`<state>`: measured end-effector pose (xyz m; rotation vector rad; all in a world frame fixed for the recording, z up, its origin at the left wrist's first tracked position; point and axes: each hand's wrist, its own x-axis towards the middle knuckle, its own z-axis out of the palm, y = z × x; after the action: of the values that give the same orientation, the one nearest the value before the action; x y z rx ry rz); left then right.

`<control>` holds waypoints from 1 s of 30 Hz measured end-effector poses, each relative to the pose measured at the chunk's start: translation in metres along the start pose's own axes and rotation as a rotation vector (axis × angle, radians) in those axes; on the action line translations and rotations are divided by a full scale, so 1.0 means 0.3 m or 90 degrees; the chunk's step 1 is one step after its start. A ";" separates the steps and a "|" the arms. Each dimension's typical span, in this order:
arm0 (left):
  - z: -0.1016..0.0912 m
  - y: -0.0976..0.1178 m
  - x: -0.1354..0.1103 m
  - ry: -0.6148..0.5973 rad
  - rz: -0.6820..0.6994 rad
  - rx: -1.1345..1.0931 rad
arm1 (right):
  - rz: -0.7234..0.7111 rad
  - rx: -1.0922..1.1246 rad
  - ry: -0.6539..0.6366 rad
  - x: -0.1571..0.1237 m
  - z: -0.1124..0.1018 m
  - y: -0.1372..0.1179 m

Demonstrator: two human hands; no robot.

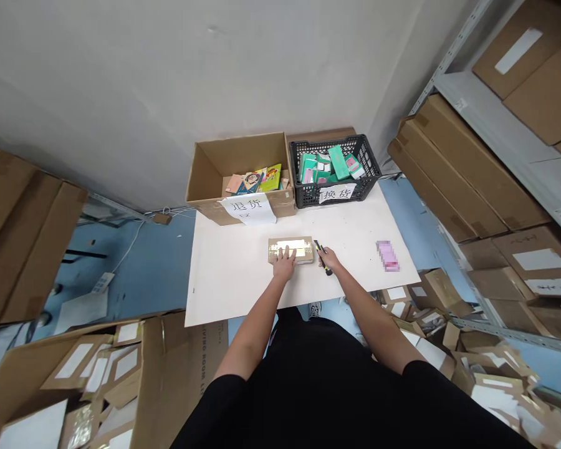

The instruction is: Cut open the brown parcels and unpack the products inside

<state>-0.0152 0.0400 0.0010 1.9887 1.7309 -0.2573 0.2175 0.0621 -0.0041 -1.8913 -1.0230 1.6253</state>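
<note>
A small taped cardboard box [272, 247] with a pale label on top lies on the white table [234, 274]. My left hand [284, 264] rests on its near side, fingers spread and pressing down, not wrapped round it. Just right of the box, my right hand [328, 258] is closed around a black and yellow utility knife [328, 270]. The knife's front end points away from me and sits close to the box's right end, apparently a small gap from it. Whether its blade is out is too small to tell.
Behind stand an open carton [208, 209] of booklets and a black plastic crate [303, 198] of green packets. A blurred pink item [388, 256] lies at the table's right. Cartons fill the shelf [495, 106] on the right. A big carton [152, 368] holds used boxes at lower left.
</note>
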 end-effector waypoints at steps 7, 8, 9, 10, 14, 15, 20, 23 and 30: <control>0.006 -0.012 0.001 -0.006 0.000 0.009 | 0.034 -0.029 -0.032 0.006 0.001 -0.035; 0.004 -0.013 0.002 -0.006 -0.001 0.012 | 0.036 -0.037 -0.033 0.006 0.000 -0.041; 0.003 -0.013 0.003 -0.005 -0.002 0.015 | 0.037 -0.044 -0.036 0.004 -0.002 -0.045; 0.003 -0.012 0.004 -0.005 -0.004 0.018 | 0.038 -0.050 -0.042 -0.001 -0.007 -0.044; 0.011 0.004 0.001 -0.010 -0.028 0.022 | 0.041 -0.088 -0.071 -0.039 -0.039 0.004; 0.013 0.009 -0.001 -0.008 -0.032 0.019 | 0.039 -0.104 -0.084 -0.051 -0.046 0.021; -0.037 -0.003 0.008 0.041 0.001 0.025 | 0.014 -0.036 -0.001 -0.088 -0.020 0.074; -0.111 -0.053 0.040 0.070 0.015 0.020 | 0.026 0.006 0.077 -0.092 0.066 0.067; -0.159 -0.112 0.042 0.030 -0.082 0.070 | 0.063 -0.185 0.195 0.012 0.178 -0.057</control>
<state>-0.0537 0.0762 0.0288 1.9751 1.9161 -0.3592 0.1617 0.0685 -0.0051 -2.3268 -1.0925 1.2317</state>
